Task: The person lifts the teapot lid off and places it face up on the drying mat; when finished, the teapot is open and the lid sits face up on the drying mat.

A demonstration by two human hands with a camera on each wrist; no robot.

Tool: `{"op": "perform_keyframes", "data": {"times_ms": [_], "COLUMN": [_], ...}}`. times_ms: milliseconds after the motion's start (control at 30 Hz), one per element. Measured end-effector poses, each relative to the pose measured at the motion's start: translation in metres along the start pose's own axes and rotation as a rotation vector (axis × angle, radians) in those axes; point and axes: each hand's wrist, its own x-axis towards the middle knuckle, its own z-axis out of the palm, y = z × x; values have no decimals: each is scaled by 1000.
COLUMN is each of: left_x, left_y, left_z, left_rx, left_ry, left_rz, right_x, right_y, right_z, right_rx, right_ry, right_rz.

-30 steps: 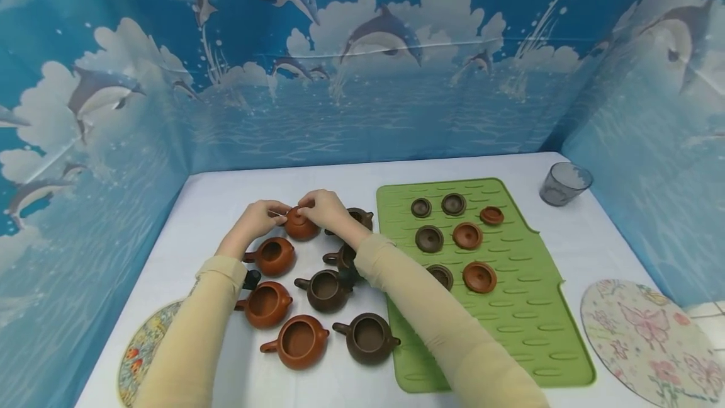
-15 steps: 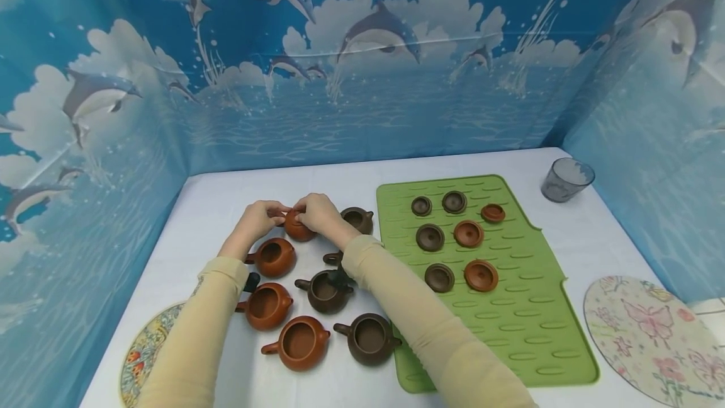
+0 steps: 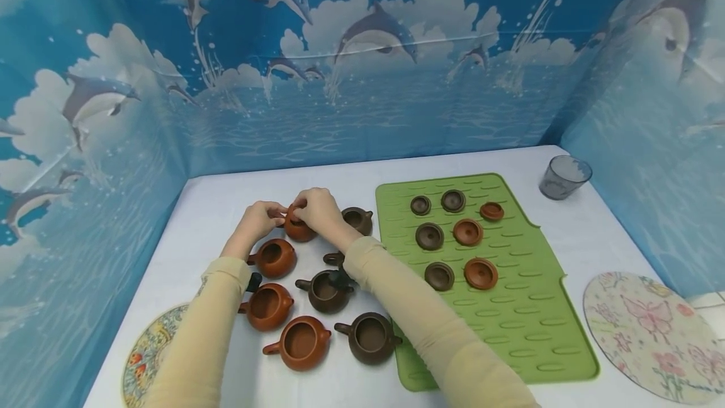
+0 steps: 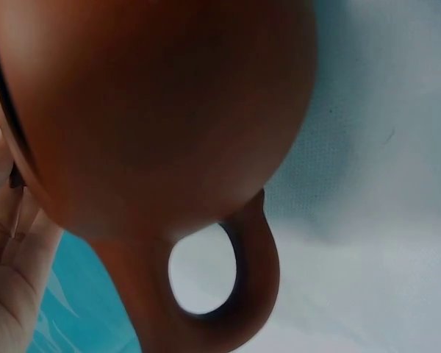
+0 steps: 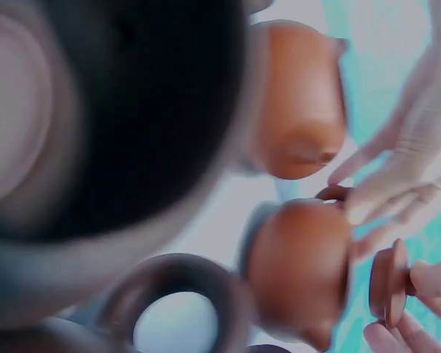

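At the back of the table stands a small reddish-brown teapot (image 3: pixel 300 232). My left hand (image 3: pixel 257 222) pinches its handle, as the right wrist view also shows. My right hand (image 3: pixel 319 209) grips a matching lid (image 5: pixel 382 283) by its knob. In the right wrist view this lid is tipped on edge, apart from the teapot's mouth. Nearer me, a second reddish teapot (image 3: pixel 274 258) without a lid fills much of the left wrist view. A dark brown teapot (image 3: pixel 358 221) stands right of my right hand, partly behind it.
Several more lidless teapots, reddish (image 3: pixel 299 343) and dark (image 3: pixel 370 339), stand in two columns toward me. A green mat (image 3: pixel 527 332) on the right bears several lids (image 3: pixel 467 232). A grey glass (image 3: pixel 565 178) stands back right. Round patterned mats (image 3: pixel 651 332) lie at both sides.
The lid that sat on the back teapot is now lifted off in my right hand, which has shifted slightly left. My left hand has stayed at the teapot's handle.
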Motion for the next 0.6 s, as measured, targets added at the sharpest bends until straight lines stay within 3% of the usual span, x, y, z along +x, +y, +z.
{"op": "perform_keyframes", "data": {"times_ms": [133, 400, 467, 600], "left_x": [0, 0, -1, -2], "left_y": [-1, -1, -1, -1], "left_z": [0, 0, -1, -1], "left_rx": [10, -2, -3, -6], "left_ry": [4, -19, -20, -23], "left_rz": [9, 6, 0, -9], "right_x": [-6, -37, -49, -81], "right_y": [6, 50, 63, 93], "right_z": [-22, -83, -101, -138], "right_rx": [232, 901, 992, 1067], "right_ry": [21, -29, -41, -64], "right_rz": [106, 316, 336, 327]}}
